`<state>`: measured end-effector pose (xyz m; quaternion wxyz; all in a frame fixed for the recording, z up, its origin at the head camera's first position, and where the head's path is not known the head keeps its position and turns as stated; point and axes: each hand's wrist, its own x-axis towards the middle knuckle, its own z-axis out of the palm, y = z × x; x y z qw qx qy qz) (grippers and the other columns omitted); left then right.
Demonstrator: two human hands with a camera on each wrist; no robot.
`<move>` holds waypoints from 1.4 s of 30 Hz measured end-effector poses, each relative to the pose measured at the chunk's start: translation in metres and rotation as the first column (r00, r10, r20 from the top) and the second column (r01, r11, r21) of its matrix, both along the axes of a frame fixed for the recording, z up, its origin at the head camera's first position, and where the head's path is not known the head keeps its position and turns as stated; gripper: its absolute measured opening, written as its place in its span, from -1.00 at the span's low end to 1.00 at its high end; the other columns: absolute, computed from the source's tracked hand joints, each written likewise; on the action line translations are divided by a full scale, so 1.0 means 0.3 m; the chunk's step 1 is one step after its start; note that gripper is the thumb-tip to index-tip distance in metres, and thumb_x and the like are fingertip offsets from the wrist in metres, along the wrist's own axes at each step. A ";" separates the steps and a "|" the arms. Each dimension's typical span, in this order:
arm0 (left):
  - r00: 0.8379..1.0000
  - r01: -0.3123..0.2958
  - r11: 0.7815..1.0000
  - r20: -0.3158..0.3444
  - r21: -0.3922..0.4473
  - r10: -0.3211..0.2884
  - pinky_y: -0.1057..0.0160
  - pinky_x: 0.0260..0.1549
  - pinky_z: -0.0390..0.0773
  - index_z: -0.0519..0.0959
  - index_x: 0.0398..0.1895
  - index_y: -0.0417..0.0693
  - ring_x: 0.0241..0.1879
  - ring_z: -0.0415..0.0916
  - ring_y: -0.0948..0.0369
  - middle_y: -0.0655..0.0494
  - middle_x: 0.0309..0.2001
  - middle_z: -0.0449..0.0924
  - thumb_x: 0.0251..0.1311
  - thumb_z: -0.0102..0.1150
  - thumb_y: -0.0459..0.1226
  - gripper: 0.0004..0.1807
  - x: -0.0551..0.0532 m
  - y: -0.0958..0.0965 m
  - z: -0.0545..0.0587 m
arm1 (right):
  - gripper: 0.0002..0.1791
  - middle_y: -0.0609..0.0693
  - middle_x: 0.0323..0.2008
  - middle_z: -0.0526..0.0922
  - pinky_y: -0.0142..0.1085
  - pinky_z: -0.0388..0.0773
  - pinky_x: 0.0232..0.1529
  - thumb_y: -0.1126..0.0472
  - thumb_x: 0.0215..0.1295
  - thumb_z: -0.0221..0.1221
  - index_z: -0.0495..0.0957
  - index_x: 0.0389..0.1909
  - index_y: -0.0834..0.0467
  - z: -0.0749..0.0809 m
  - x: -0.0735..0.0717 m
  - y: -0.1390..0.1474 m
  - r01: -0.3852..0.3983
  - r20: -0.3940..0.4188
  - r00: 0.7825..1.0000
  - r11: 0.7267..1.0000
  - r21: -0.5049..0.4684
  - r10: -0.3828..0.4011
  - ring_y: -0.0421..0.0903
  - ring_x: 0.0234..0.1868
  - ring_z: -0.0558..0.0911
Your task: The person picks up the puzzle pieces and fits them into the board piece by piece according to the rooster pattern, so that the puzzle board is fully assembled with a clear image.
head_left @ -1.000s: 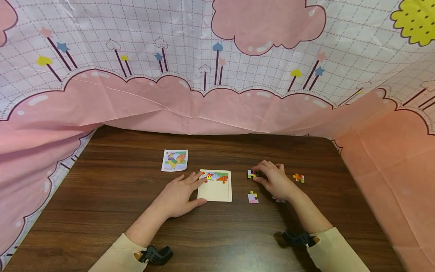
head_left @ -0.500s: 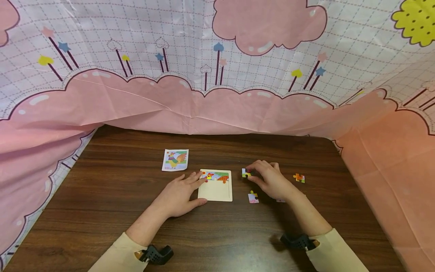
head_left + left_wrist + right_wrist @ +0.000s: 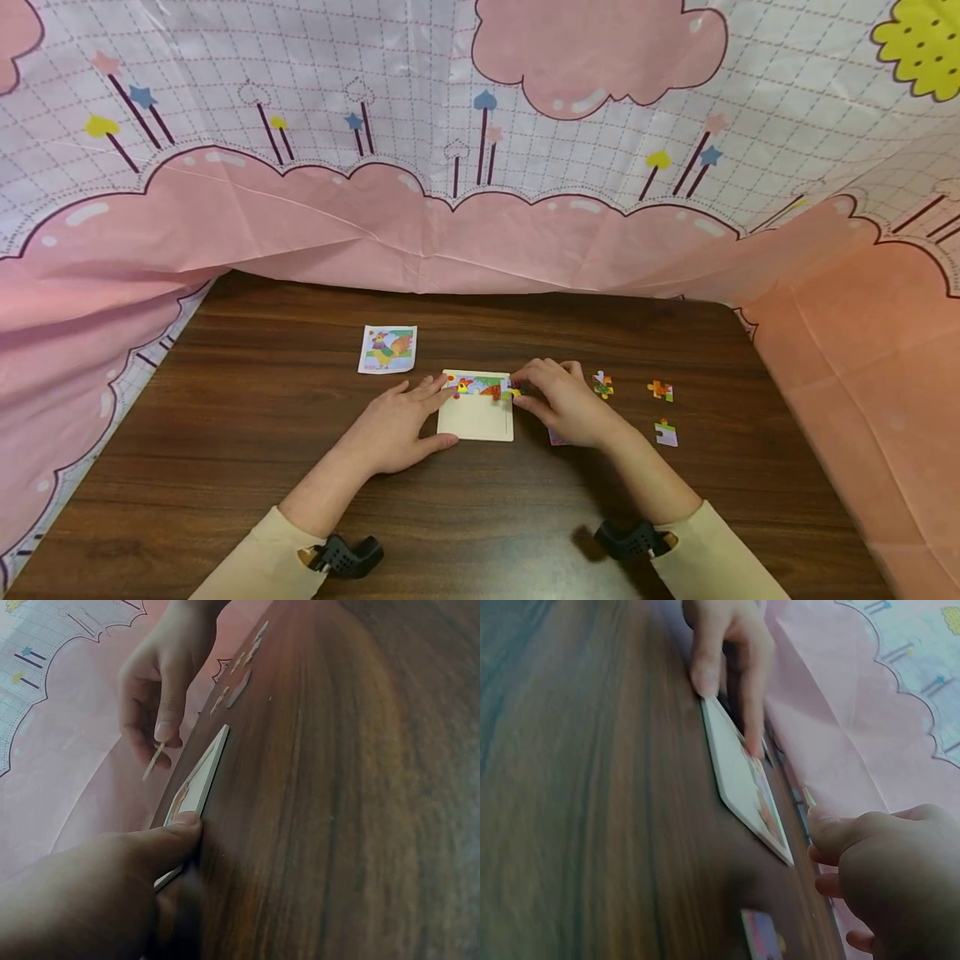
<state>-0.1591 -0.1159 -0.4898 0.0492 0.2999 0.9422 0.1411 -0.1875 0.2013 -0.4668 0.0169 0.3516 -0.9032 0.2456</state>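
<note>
A pale puzzle tray [image 3: 476,421] lies on the dark wooden table, with a row of joined chicken-picture pieces along its far side. Across the tray's left edge rests my left hand [image 3: 401,429], its fingers extended on the pieces and its thumb [image 3: 184,819] pressing the near corner. My right hand [image 3: 566,404] pinches a puzzle piece [image 3: 512,388] between thumb and fingers at the tray's upper right. In the left wrist view that held piece [image 3: 154,761] appears edge-on, raised above the tray. Only a sliver of it shows in the right wrist view.
Several loose pieces lie right of the tray: a green one [image 3: 603,383], an orange one [image 3: 660,390], a pale one [image 3: 666,433] and a purple one [image 3: 557,437] partly behind the right hand. A chicken picture card [image 3: 387,350] lies behind left; a patterned curtain [image 3: 420,242] hangs beyond.
My right hand has carried the pinched puzzle piece leftward from the loose pieces to the tray's right edge, uncovering two pieces on the right. My left hand stays on the tray.
</note>
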 end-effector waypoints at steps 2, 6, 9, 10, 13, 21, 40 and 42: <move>1.000 -0.009 1.000 0.012 0.004 0.009 -0.11 0.54 0.14 0.34 0.63 0.05 0.57 0.18 0.03 0.04 0.63 0.15 0.40 0.13 0.35 -0.10 -0.002 0.001 0.003 | -0.71 -0.11 0.07 0.67 0.12 0.25 0.17 0.14 0.52 0.31 0.64 0.16 0.10 -0.006 0.002 -0.026 -0.004 -0.005 1.000 1.000 0.012 0.004 -0.09 0.15 0.58; 0.999 -0.025 0.999 0.038 0.024 0.024 -0.09 0.55 0.12 0.37 0.62 0.07 0.57 0.18 0.05 0.06 0.63 0.16 0.37 0.20 0.33 -0.10 -0.005 0.002 0.006 | -0.75 -0.13 0.03 0.66 0.12 0.27 0.16 0.13 0.53 0.30 0.66 0.13 0.08 -0.014 0.005 -0.080 -0.013 -0.019 1.000 0.999 0.034 0.013 -0.11 0.06 0.58; 0.998 -0.031 0.999 0.047 0.035 0.029 -0.09 0.55 0.12 0.39 0.61 0.06 0.57 0.18 0.06 0.07 0.62 0.17 0.35 0.23 0.32 -0.10 -0.006 0.002 0.007 | -0.76 -0.15 0.00 0.66 0.16 0.27 0.19 0.11 0.54 0.29 0.68 0.12 0.06 -0.021 0.007 -0.118 -0.017 -0.025 1.000 0.999 0.044 0.018 -0.15 0.01 0.57; 0.998 -0.032 0.999 0.048 0.039 0.030 -0.09 0.55 0.12 0.39 0.60 0.06 0.57 0.19 0.06 0.06 0.62 0.18 0.35 0.23 0.32 -0.10 -0.006 0.002 0.007 | -0.76 -0.15 0.00 0.66 0.18 0.27 0.20 0.10 0.53 0.29 0.68 0.12 0.07 -0.023 0.008 -0.130 -0.018 -0.026 0.999 0.999 0.044 0.019 -0.15 -0.01 0.56; 0.998 -0.033 0.998 0.050 0.046 0.031 -0.09 0.55 0.12 0.40 0.60 0.05 0.57 0.18 0.06 0.06 0.62 0.19 0.34 0.24 0.32 -0.10 -0.005 0.002 0.007 | -0.74 -0.16 0.00 0.66 0.23 0.25 0.23 0.07 0.54 0.29 0.68 0.12 0.06 -0.033 0.009 -0.159 -0.020 -0.030 0.999 0.998 0.056 0.021 -0.18 -0.01 0.54; 0.998 -0.035 0.999 0.054 0.042 0.032 -0.07 0.55 0.12 0.37 0.62 0.07 0.58 0.17 0.07 0.08 0.62 0.19 0.34 0.24 0.33 -0.08 -0.007 0.002 0.006 | -0.72 -0.17 0.03 0.65 0.20 0.26 0.20 0.00 0.51 0.31 0.68 0.11 0.00 -0.059 0.012 -0.201 -0.018 -0.056 0.998 0.997 0.068 0.022 -0.14 0.07 0.54; 0.998 -0.036 0.998 0.047 0.060 0.033 -0.09 0.56 0.11 0.34 0.63 -0.02 0.57 0.18 0.03 0.04 0.60 0.24 0.33 0.25 0.33 -0.04 -0.009 0.001 0.003 | -0.71 -0.15 -0.04 0.61 0.22 0.29 0.15 -0.03 0.47 0.35 0.75 0.07 0.01 -0.077 0.016 -0.254 -0.009 -0.108 0.994 0.997 0.077 0.017 -0.12 0.06 0.53; 0.998 -0.034 0.998 0.047 0.062 0.031 -0.09 0.56 0.11 0.33 0.63 -0.03 0.57 0.18 0.04 0.04 0.60 0.24 0.33 0.25 0.32 -0.03 -0.009 0.000 0.003 | -0.70 -0.14 -0.04 0.62 0.23 0.29 0.15 -0.03 0.46 0.36 0.76 0.08 0.02 -0.079 0.016 -0.257 -0.005 -0.109 0.994 0.997 0.072 0.013 -0.12 0.05 0.53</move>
